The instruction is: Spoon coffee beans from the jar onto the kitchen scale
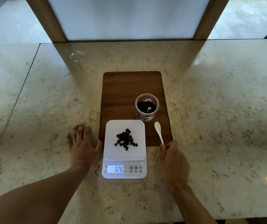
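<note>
A white kitchen scale [111, 152] sits at the near edge of a wooden board [129, 88]. A small pile of dark coffee beans [126, 139] lies on its platform, and the display reads 0.28. Behind it to the right stands an open clear jar [147, 106] with beans in the bottom. A white spoon [159, 130] rests on the board right of the scale, its bowl empty and pointing away from me. My right hand [173, 157] pinches the end of the spoon's handle. My left hand [82, 143] lies flat on the counter, fingers spread, just left of the scale.
The marble counter [218, 110] stretches wide on both sides. A clear round lid [77, 56] lies far back on the left. A wood-framed panel [56, 21] rises behind the counter. The counter's front edge runs just below my forearms.
</note>
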Demonstrator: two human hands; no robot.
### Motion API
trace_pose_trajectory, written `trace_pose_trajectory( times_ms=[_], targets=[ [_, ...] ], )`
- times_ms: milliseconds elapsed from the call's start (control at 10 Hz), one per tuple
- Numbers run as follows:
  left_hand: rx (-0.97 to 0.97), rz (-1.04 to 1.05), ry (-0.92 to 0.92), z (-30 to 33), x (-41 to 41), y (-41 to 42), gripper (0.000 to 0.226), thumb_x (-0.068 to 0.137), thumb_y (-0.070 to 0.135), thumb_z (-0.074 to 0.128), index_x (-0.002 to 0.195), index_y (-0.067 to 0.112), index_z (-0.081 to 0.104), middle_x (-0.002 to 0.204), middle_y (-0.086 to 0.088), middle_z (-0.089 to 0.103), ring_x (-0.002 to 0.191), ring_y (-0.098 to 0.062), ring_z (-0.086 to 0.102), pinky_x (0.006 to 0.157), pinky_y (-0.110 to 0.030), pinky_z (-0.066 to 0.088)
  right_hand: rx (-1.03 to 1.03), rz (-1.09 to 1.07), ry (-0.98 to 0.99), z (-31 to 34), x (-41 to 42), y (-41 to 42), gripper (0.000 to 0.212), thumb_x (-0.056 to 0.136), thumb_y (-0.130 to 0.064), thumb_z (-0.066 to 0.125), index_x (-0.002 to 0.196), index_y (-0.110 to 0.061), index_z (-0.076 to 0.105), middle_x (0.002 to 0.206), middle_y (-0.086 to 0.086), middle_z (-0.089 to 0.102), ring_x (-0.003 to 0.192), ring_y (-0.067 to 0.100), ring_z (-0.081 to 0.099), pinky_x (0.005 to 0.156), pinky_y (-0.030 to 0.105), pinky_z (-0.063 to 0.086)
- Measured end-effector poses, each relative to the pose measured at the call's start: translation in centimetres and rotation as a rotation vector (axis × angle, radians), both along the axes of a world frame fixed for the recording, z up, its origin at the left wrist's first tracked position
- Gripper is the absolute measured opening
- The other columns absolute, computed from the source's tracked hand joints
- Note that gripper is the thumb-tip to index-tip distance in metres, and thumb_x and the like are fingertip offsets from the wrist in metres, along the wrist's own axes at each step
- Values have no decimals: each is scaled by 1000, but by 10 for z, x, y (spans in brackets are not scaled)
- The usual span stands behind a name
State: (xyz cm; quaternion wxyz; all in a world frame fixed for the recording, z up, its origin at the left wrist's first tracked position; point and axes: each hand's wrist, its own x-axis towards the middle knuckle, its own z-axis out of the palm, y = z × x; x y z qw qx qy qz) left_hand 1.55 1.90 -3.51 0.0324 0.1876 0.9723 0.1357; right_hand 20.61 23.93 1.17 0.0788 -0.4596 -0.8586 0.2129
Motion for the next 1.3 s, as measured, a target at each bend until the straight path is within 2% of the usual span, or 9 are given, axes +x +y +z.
trace_pose_trajectory(
  times_ms=[200, 500, 600, 700, 900, 1000, 1100, 1200, 1300],
  targets=[
    [-2, -1, 9, -1, 0, 0, 82, 82, 59, 34, 149, 12, 31, 162, -13, 23, 153, -24, 2, 122, -49, -3, 44, 57, -19, -6, 1, 4, 21, 93, -36, 55, 83, -17, 56, 78, 2, 58, 61, 20, 54, 57, 37, 53],
    [-12, 3, 8, -2, -1, -1, 82, 81, 58, 33, 149, 12, 31, 162, -13, 23, 153, -24, 2, 122, -51, -2, 64, 105, -45, -9, 2, 8, 19, 93, -37, 56, 83, -20, 55, 75, -2, 56, 57, 16, 51, 49, 26, 42],
    [9, 1, 16, -2, 0, -1, 81, 81, 58, 35, 148, 11, 32, 161, -14, 25, 153, -26, 5, 122, -52, -1, 36, 106, -48, -7, 1, 8, 20, 92, -37, 57, 81, -20, 53, 73, -3, 54, 56, 15, 51, 48, 27, 41],
    [5, 2, 8, -3, -1, -1, 82, 81, 58, 35, 148, 11, 31, 161, -14, 25, 153, -26, 5, 122, -52, -1, -18, 107, -82, -1, -1, 9, 21, 92, -40, 55, 85, -20, 52, 79, -1, 57, 63, 18, 56, 55, 34, 52],
    [-139, -12, -53, 0, 3, 3, 82, 86, 56, 24, 153, 8, 22, 163, -17, 18, 152, -31, 1, 121, -54, -4, -55, 80, -98, 12, -11, 19, 25, 90, -43, 57, 90, -18, 54, 85, 2, 60, 67, 20, 55, 56, 32, 47],
    [-185, -13, -174, 5, -3, 0, 86, 85, 59, 17, 156, 11, 11, 166, -13, 5, 152, -27, -11, 119, -51, -13, -27, 86, -72, 24, -26, 25, 29, 89, -42, 59, 98, -14, 57, 93, 5, 60, 74, 21, 57, 59, 32, 47],
    [-166, -38, -286, 18, -11, -2, 81, 92, 59, 29, 156, 14, 8, 166, -11, 1, 152, -27, -11, 120, -51, -9, 9, 133, -57, 44, -41, 31, 39, 91, -44, 57, 109, -10, 59, 102, 10, 61, 86, 25, 59, 70, 36, 51],
    [-225, -59, -337, 44, -21, -4, 79, 95, 60, 31, 156, 15, 6, 166, -10, 3, 152, -30, -5, 120, -55, -5, -24, 204, 0, 72, -57, 38, 48, 93, -44, 53, 123, -7, 54, 119, 16, 57, 107, 31, 55, 88, 43, 50],
    [-264, -76, -324, 56, -25, -1, 80, 93, 63, 25, 155, 16, 8, 166, -14, 8, 152, -32, 0, 120, -58, -3, -65, 268, -16, 91, -67, 48, 59, 94, -49, 48, 137, -9, 45, 135, 15, 50, 123, 30, 48, 101, 44, 42]
  ],
)
